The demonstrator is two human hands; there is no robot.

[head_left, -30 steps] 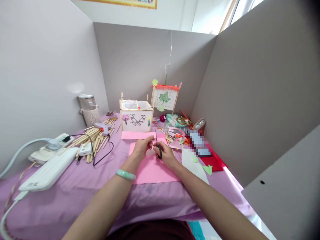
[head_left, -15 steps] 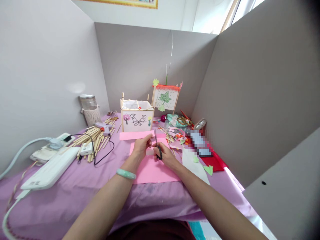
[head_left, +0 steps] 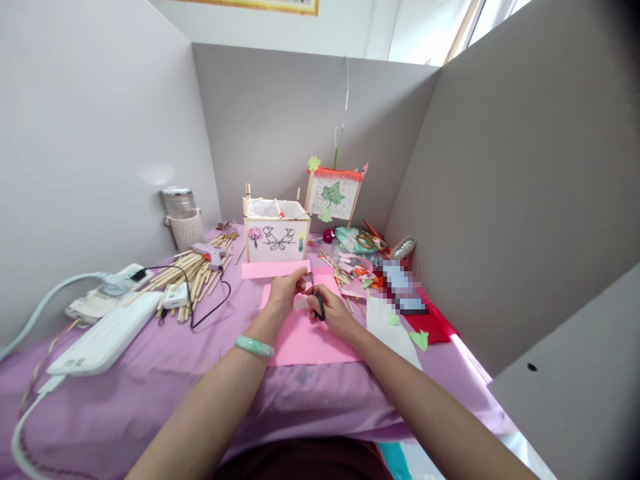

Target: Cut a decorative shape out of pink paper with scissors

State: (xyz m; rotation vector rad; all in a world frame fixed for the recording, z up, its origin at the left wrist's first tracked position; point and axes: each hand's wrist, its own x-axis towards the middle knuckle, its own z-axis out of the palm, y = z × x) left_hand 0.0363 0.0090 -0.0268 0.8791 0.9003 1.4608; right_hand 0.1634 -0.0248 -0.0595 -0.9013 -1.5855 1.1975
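Observation:
Between the thumb and fingers of my left hand (head_left: 286,293) is a strip of pink paper (head_left: 267,269), reaching out to the left. My right hand (head_left: 331,307) grips a pair of scissors (head_left: 320,308) by the black handles, with the blades pointing away from me at the strip's right end. A larger sheet of pink paper (head_left: 315,343) lies flat on the purple cloth below both hands. Just beyond the strip stands a white paper lantern (head_left: 277,241) framed with sticks and drawn with two birds.
Wooden sticks (head_left: 200,293), a glue gun (head_left: 210,253) and a white power bank (head_left: 105,337) with cables lie left. A second lantern (head_left: 334,195) stands behind. Paper scraps (head_left: 363,270), a phone (head_left: 403,287) and white paper (head_left: 390,333) are right. Grey partitions (head_left: 315,107) enclose the table.
The whole view has shifted slightly. Both hands keep nearly the same places, with the scissors still at the right end of the pink strip.

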